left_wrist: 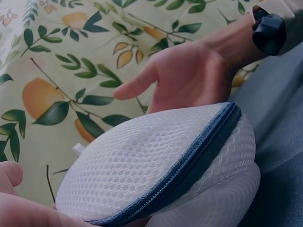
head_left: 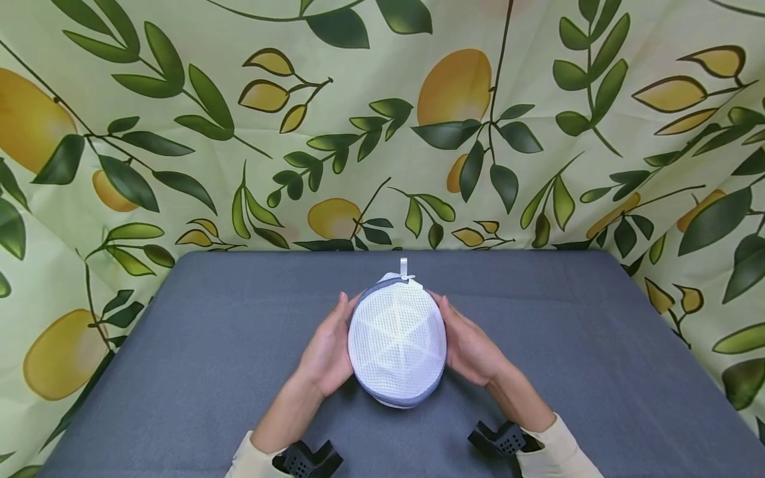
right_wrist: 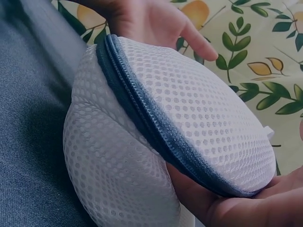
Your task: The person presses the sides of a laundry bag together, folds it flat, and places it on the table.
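Note:
A rounded white mesh laundry bag is held between both hands above the middle of the table. Its dark blue zipper runs around the rim and looks closed, and a small white loop sticks up at the far end. My left hand grips the bag's left side, thumb up along the edge and the other fingers mostly hidden behind it. On the opposite side my right hand holds it the same way. The right wrist view shows fingers curled under the rim. Lower down, the mesh side is creased inward.
A dark grey-blue cloth covers the table. Behind and beside it hangs a pale curtain printed with lemons and leaves. Black wrist devices sit at both cream sleeves.

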`<action>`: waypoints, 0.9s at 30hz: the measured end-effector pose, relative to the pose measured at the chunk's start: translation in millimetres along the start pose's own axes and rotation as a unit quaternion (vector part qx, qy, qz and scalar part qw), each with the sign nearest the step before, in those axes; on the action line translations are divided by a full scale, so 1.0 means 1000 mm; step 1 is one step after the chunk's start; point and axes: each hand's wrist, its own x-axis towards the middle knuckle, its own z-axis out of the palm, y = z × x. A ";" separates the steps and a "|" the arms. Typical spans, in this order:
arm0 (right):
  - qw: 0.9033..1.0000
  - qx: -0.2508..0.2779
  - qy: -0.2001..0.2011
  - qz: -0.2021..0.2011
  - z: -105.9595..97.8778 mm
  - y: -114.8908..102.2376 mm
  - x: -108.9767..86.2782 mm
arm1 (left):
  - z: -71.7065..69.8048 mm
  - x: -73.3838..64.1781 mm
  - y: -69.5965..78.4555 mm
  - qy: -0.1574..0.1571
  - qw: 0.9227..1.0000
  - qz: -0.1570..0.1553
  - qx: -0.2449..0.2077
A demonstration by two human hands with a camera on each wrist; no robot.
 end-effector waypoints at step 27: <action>0.998 -0.055 0.001 -0.035 0.001 0.003 0.003 | 0.003 0.003 -0.006 -0.001 0.997 0.050 0.060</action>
